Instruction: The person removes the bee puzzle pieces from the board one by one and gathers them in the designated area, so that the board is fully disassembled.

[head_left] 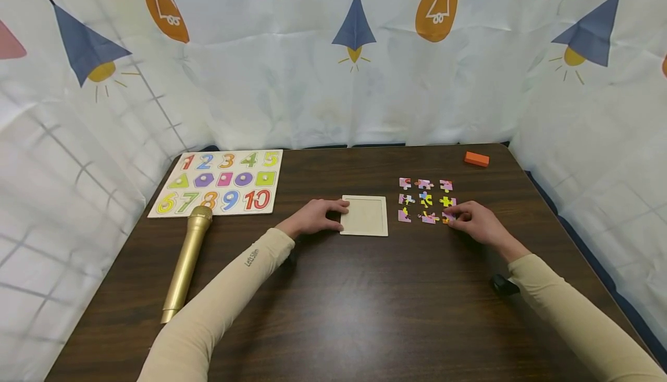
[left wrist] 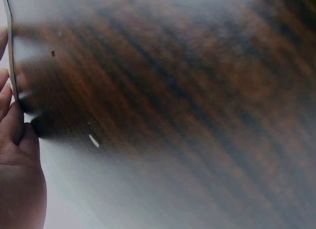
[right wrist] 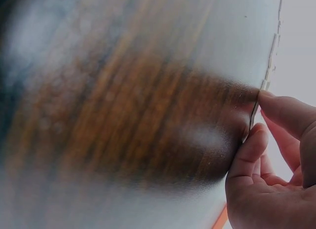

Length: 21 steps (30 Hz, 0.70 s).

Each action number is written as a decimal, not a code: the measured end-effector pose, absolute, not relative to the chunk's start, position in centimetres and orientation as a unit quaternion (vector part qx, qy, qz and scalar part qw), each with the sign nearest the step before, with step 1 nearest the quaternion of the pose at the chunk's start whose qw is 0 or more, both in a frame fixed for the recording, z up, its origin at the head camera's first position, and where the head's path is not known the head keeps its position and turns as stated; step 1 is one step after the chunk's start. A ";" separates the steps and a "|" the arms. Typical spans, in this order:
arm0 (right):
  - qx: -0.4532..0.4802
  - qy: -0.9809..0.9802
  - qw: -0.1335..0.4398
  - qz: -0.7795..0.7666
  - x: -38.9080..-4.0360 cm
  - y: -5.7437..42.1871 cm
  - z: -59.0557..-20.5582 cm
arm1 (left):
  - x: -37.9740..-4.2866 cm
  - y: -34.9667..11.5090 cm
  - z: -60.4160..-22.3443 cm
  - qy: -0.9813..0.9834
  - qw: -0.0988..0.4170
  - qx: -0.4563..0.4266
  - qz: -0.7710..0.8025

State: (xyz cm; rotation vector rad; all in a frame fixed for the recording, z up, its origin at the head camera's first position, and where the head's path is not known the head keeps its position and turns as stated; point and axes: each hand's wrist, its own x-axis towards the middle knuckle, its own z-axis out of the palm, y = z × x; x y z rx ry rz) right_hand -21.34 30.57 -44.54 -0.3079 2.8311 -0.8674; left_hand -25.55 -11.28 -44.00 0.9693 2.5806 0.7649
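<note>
Flat on the table lies a square, pale wooden puzzle tray (head_left: 366,215) with a raised rim. My left hand (head_left: 312,217) holds it by its left side, index finger over the upper corner and thumb at the lower one. In the left wrist view, fingers (left wrist: 11,123) meet the tray's thin edge. To the tray's right, several pink, yellow and blue jigsaw pieces (head_left: 425,199) are laid out in three rows. My right hand (head_left: 476,224) pinches the near right jigsaw piece (head_left: 446,219) between thumb and fingers, low at the tabletop. The right wrist view shows that piece edge-on.
At the back left lies a board of numbers and shapes (head_left: 221,185). A gold microphone (head_left: 186,263) touches its near edge, beside my left sleeve. An orange block (head_left: 476,159) sits near the back right corner. Printed curtains (head_left: 312,92) hang around the dark wooden table (head_left: 354,312).
</note>
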 end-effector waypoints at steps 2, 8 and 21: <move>-0.104 0.948 0.082 -0.291 -21.3 30.6 -44.5 | -25.5 -11.3 -44.0 0.893 0.141 0.336 0.266; -0.103 0.946 0.083 -0.294 -21.4 30.5 -44.4 | -25.6 -11.4 -44.2 0.891 0.144 0.332 0.274; -0.097 0.945 0.089 -0.300 -21.5 30.6 -44.4 | -25.9 -11.5 -44.5 0.888 0.147 0.327 0.288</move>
